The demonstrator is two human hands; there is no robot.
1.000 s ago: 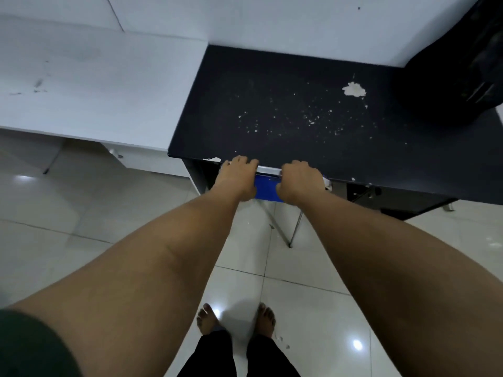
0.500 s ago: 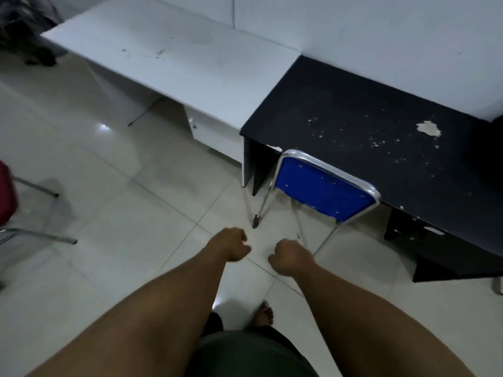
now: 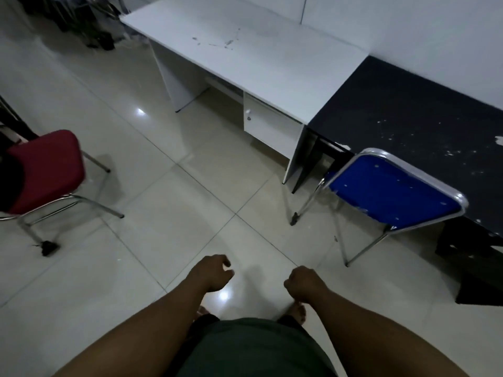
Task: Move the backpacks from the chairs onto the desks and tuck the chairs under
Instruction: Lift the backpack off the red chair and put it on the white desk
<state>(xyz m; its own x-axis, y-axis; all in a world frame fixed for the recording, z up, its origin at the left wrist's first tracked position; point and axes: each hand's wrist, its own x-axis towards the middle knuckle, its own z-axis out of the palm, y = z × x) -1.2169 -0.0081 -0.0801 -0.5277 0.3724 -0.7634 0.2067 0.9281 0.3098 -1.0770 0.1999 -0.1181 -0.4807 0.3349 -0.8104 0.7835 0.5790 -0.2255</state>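
The blue chair (image 3: pixel 394 191) with a chrome frame stands with its seat under the black desk (image 3: pixel 422 115), only its backrest and rear legs showing. A red chair (image 3: pixel 46 170) stands out on the floor at the left, with a dark thing (image 3: pixel 8 180) on it at the frame edge, too cut off to identify. The white desk (image 3: pixel 258 58) beside the black one has a bare top. My left hand (image 3: pixel 213 273) and my right hand (image 3: pixel 304 284) hang in front of me over the floor, fingers loosely curled, holding nothing, well short of the blue chair.
Pale floor tiles (image 3: pixel 168 213) lie between me, the red chair and the desks. A white drawer unit (image 3: pixel 272 126) sits under the white desk's right end. Dark clutter (image 3: pixel 89 20) fills the far left corner. A dark panel (image 3: pixel 479 278) lies under the black desk.
Both hands let go of the blue chair's backrest after pushing it under the black desk. I have stepped back and turned left, bringing the red chair and white desk into view.
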